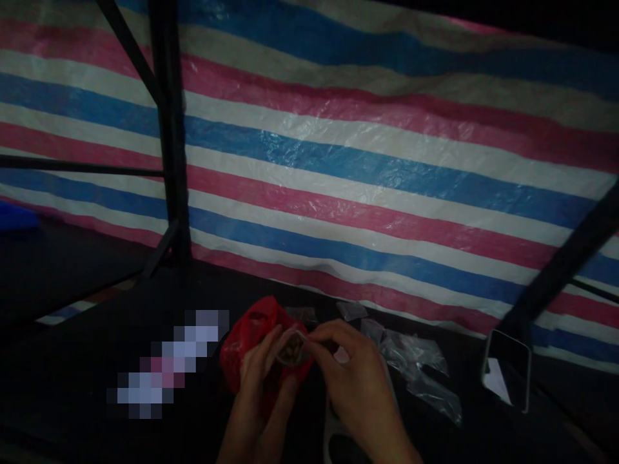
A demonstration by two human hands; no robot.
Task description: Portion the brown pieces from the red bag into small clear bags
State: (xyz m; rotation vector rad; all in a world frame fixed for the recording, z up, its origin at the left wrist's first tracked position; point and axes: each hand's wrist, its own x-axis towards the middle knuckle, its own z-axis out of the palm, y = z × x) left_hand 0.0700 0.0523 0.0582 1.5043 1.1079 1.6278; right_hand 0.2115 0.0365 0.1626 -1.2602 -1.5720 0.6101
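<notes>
A small clear plastic bag (291, 350) with brownish pieces in it sits between my hands, its mouth facing up. My left hand (256, 390) is closed around the bag's left side and underside. On the right, the thumb and index finger of my right hand (358, 374) pinch the rim of the same bag. Directly behind and left of it, a crumpled red plastic bag (236, 345) rests on the black table (203, 283). Under my right wrist lies a pale flat object with rounded openings (333, 425), mostly covered by the hand. Dim light hides finer detail.
Several clear plastic bags (430, 377) lie flat to the right. A phone (507, 380) leans upright further right. A blurred-out strip (178, 357) is on the left. Dark metal posts (169, 129) stand before a striped plastic sheet (338, 154).
</notes>
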